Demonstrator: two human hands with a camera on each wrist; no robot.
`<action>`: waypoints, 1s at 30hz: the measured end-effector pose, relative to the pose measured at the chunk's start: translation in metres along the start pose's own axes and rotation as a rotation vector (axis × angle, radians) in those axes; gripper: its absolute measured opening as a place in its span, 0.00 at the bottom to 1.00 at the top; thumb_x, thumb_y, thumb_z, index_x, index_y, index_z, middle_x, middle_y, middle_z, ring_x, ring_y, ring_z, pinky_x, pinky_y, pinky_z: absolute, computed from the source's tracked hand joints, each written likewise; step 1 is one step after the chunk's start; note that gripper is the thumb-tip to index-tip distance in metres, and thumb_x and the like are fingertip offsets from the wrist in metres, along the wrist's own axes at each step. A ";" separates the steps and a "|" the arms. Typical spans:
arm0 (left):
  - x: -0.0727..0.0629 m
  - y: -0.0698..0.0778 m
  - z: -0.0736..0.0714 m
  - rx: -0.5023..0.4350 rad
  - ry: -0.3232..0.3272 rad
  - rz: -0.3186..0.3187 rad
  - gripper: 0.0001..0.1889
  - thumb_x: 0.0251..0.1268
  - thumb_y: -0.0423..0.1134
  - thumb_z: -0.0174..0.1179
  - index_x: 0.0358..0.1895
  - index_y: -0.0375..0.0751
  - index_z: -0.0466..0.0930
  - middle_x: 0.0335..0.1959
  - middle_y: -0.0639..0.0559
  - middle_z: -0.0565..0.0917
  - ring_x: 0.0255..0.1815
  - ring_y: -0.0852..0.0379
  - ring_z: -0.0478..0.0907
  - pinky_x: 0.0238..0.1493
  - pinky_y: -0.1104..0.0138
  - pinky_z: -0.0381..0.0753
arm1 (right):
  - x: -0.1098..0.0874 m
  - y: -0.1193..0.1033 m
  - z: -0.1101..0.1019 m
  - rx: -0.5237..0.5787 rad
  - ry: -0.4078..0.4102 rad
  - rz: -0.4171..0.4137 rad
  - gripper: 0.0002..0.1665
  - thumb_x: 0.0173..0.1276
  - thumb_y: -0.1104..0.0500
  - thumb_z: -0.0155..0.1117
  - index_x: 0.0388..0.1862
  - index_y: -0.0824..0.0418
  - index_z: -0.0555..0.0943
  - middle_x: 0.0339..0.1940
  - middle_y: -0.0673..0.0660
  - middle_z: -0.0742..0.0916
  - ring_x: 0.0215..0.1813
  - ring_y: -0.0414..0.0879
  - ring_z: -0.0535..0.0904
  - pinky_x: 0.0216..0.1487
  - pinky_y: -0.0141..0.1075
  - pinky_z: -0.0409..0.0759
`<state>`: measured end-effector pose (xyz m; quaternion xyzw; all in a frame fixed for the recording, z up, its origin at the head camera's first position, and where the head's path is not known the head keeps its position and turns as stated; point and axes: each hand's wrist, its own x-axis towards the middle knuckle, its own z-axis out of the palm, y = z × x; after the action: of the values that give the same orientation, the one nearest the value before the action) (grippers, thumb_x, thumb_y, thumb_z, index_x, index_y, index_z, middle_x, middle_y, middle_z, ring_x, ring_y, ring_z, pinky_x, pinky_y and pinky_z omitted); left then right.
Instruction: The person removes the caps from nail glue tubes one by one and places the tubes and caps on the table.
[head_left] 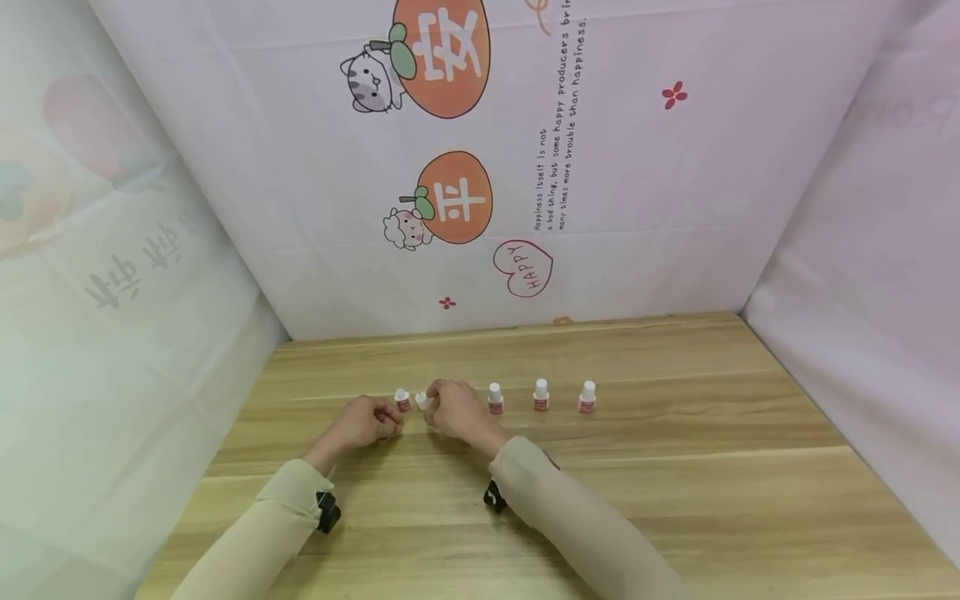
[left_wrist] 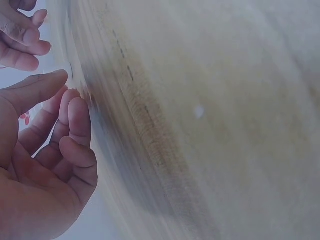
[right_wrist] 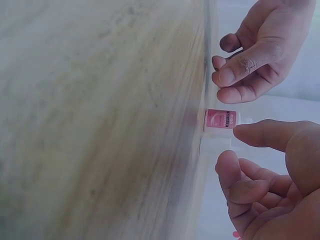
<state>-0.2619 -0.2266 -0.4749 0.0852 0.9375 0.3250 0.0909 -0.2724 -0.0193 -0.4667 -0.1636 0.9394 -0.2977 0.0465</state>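
Observation:
A small bottle (head_left: 403, 403) with a white top and pink label stands on the table, left of the middle. Just right of it is a small white piece, like a cap with a thin spike on top (head_left: 422, 402). My right hand (head_left: 459, 410) has thumb and forefinger at this white cap (right_wrist: 216, 144), one to each side. The bottle's pink label (right_wrist: 220, 119) shows beyond the thumb in the right wrist view. My left hand (head_left: 366, 422) rests low left of the bottle, fingers loosely curled; in the left wrist view, nothing shows in the left hand (left_wrist: 45, 155).
Three more white-capped bottles stand in a row to the right: one (head_left: 496, 400) near my right hand, then another (head_left: 542, 397), then the last (head_left: 587, 398). A printed cloth (head_left: 637, 208) closes the wooden table's (head_left: 645, 500) back edge; pale cloths hang at both sides.

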 end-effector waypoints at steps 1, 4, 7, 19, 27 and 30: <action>0.000 0.000 0.000 0.000 0.002 0.001 0.04 0.56 0.30 0.65 0.34 0.42 0.85 0.32 0.53 0.87 0.29 0.61 0.77 0.29 0.68 0.76 | -0.001 0.000 -0.001 0.004 -0.001 0.003 0.19 0.61 0.56 0.73 0.52 0.55 0.82 0.40 0.49 0.87 0.42 0.42 0.82 0.43 0.34 0.80; 0.000 0.001 0.001 -0.003 0.006 0.004 0.04 0.56 0.29 0.65 0.33 0.42 0.85 0.33 0.53 0.87 0.30 0.60 0.77 0.29 0.68 0.76 | -0.004 0.001 -0.003 0.017 -0.006 0.002 0.20 0.62 0.57 0.72 0.53 0.56 0.82 0.42 0.50 0.87 0.43 0.43 0.82 0.44 0.34 0.81; 0.000 0.002 0.001 -0.003 0.008 0.009 0.04 0.56 0.30 0.66 0.33 0.42 0.84 0.34 0.53 0.88 0.29 0.61 0.76 0.29 0.68 0.75 | -0.007 0.002 -0.005 0.032 -0.017 -0.004 0.20 0.63 0.58 0.72 0.55 0.56 0.82 0.43 0.51 0.88 0.44 0.44 0.83 0.45 0.35 0.82; -0.003 0.006 0.003 -0.040 0.005 0.076 0.05 0.53 0.27 0.67 0.33 0.38 0.84 0.48 0.41 0.88 0.34 0.61 0.80 0.33 0.70 0.77 | -0.020 0.004 -0.010 0.031 0.010 -0.032 0.22 0.62 0.56 0.74 0.55 0.55 0.82 0.45 0.52 0.89 0.47 0.47 0.84 0.48 0.37 0.82; -0.006 0.008 0.004 -0.065 0.011 0.087 0.05 0.52 0.27 0.66 0.33 0.36 0.84 0.54 0.38 0.86 0.35 0.61 0.80 0.34 0.72 0.77 | -0.025 0.008 -0.012 0.086 0.026 -0.061 0.21 0.61 0.58 0.74 0.53 0.58 0.83 0.43 0.52 0.89 0.45 0.46 0.85 0.46 0.36 0.82; -0.007 0.009 0.005 -0.058 0.013 0.088 0.05 0.52 0.27 0.66 0.34 0.35 0.85 0.52 0.38 0.86 0.34 0.60 0.80 0.34 0.72 0.77 | -0.027 0.010 -0.012 0.084 0.027 -0.065 0.20 0.61 0.58 0.73 0.53 0.57 0.83 0.43 0.52 0.89 0.45 0.45 0.85 0.46 0.36 0.82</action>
<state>-0.2531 -0.2180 -0.4723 0.1214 0.9236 0.3564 0.0729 -0.2522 0.0042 -0.4627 -0.1878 0.9209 -0.3402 0.0309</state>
